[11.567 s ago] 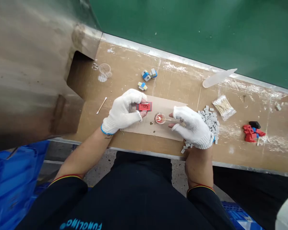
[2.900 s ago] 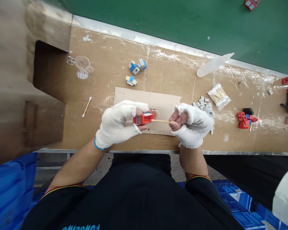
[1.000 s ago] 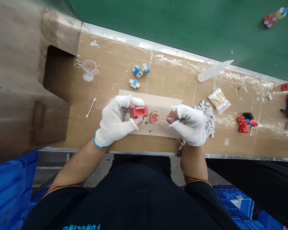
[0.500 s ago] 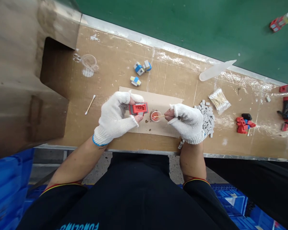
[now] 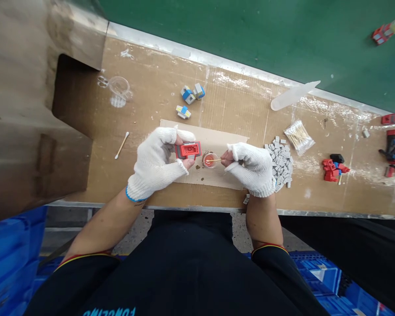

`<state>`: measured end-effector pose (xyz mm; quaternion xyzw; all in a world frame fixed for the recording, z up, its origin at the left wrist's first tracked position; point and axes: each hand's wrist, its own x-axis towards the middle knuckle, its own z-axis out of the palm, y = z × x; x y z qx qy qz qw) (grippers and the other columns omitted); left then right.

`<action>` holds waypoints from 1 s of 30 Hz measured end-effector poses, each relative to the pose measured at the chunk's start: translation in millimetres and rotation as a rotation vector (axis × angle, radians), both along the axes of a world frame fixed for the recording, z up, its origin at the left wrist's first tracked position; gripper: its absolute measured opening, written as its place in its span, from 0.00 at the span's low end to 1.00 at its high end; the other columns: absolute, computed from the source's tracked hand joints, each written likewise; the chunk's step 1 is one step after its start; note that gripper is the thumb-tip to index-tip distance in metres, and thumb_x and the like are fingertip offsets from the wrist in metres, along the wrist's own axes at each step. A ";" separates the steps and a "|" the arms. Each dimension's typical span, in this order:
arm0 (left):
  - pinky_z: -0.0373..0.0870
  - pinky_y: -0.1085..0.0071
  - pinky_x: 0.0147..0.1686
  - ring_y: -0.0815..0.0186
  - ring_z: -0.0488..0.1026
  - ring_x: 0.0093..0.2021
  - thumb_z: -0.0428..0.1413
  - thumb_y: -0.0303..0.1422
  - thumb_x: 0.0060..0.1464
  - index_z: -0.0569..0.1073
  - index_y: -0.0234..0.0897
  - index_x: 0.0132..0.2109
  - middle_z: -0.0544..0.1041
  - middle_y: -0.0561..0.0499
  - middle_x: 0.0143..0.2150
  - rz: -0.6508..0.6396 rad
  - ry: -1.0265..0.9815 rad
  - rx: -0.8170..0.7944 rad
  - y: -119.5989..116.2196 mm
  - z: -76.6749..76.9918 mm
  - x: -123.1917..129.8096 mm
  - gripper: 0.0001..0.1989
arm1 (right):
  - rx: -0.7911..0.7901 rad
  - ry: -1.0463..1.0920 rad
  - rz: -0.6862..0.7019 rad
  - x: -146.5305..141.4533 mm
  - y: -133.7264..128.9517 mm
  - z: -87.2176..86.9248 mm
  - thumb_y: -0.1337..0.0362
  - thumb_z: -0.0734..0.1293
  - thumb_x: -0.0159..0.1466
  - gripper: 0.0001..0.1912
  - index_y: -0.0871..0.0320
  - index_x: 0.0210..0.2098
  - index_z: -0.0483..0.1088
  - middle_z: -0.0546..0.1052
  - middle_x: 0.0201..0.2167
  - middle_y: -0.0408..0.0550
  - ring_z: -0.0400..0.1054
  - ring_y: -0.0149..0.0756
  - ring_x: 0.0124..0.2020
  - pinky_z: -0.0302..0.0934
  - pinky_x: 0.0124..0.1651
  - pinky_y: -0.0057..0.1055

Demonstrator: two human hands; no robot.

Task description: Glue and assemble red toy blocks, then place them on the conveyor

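Note:
My left hand [image 5: 159, 158], in a white glove with bare fingertips, grips a red and grey plastic toy part [image 5: 188, 150] between thumb and fingers, its hollow side facing up. In my right hand [image 5: 248, 169], gloved the same way, a cotton swab [image 5: 213, 160] is pinched by its stick. The swab's tip is in a small round cup [image 5: 210, 165] of reddish liquid, which stands on a cardboard strip [image 5: 217, 180] between the hands. Just beyond my right hand lies a pile of small grey pieces [image 5: 285, 169], partly hidden by the glove.
Blue and grey toy parts [image 5: 188, 94] lie at the back. On the right are a bag of cotton swabs [image 5: 299, 137], a white plastic blade [image 5: 294, 96] and red parts [image 5: 331, 171]. A loose swab [image 5: 121, 145] and a clear cup [image 5: 119, 85] lie left, beside a metal housing [image 5: 29, 131].
My right hand has shifted slightly left with the swab, whose tip stays in the cup. My left hand still holds the red and grey part. The whole view has moved a little.

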<state>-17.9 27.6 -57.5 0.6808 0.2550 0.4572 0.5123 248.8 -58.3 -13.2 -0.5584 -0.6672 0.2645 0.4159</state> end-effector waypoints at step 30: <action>0.93 0.61 0.49 0.53 0.93 0.49 0.78 0.28 0.57 0.82 0.43 0.46 0.93 0.43 0.53 -0.137 0.139 0.102 -7.2 14.0 4.8 0.15 | 0.066 0.050 -0.009 -22.5 -8.6 3.2 0.56 0.82 0.72 0.19 0.50 0.27 0.78 0.84 0.28 0.40 0.80 0.36 0.29 0.84 0.41 0.39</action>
